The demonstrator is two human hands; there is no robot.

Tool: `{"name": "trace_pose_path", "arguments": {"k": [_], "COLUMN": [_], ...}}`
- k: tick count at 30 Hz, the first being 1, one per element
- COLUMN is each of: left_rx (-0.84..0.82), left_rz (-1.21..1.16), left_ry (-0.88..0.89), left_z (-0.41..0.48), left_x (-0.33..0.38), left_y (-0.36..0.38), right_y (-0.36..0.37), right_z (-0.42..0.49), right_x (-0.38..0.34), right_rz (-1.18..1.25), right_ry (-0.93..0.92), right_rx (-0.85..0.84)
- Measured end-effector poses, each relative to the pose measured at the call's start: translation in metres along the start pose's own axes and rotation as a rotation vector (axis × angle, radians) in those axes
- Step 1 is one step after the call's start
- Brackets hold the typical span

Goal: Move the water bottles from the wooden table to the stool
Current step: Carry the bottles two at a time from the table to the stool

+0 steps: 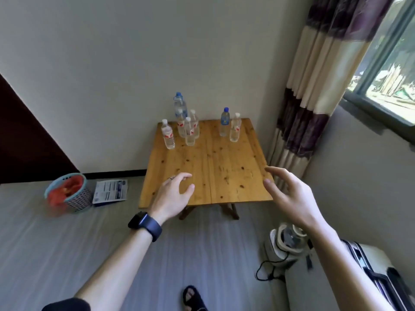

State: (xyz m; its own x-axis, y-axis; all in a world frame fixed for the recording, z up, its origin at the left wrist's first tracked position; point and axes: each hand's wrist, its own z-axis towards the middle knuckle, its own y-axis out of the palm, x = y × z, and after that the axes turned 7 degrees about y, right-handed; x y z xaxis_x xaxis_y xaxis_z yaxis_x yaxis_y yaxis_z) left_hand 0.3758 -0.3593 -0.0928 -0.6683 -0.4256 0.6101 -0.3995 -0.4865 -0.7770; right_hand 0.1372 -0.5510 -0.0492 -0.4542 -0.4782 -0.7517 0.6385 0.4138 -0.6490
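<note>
Progress looks nil from the head view: all seven water bottles (189,132) that can be counted stand upright on the far half of the wooden table (208,171), five clustered at the left and two at the right, and no stool shows. The left hand (173,194) and right hand (289,194) hover by the near edge, fingers loosely spread, holding nothing. The bottles are clear and capped; fill levels are hard to read. A floor basket (82,198) holds something red, blurred.
</note>
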Motion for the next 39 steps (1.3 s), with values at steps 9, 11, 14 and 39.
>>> {"name": "trace_pose_path", "arguments": {"k": [9,11,14,39], "left_rx": [-0.126,-0.169,-0.243,-0.337], "left_rz": [-0.070,-0.069,-0.056,0.240], "left_ry": [-0.051,-0.043,-0.036,-0.048], "left_z": [0.181,0.224,0.281,0.744], "left_x": [-0.064,-0.067,-0.070,-0.127], "left_y": [0.058,0.067,0.084,0.270], "right_y": [0.066,0.076,0.087,0.235], "right_z": [0.170,0.203,0.250,0.710], "right_x": [0.025,0.029,0.040,0.183], "right_rz": [-0.053,-0.069,-0.092,-0.090], "right_ry": [0.116,0.153,0.211,0.352], "right_rx": [-0.063,-0.070,-0.089,-0.375]}}
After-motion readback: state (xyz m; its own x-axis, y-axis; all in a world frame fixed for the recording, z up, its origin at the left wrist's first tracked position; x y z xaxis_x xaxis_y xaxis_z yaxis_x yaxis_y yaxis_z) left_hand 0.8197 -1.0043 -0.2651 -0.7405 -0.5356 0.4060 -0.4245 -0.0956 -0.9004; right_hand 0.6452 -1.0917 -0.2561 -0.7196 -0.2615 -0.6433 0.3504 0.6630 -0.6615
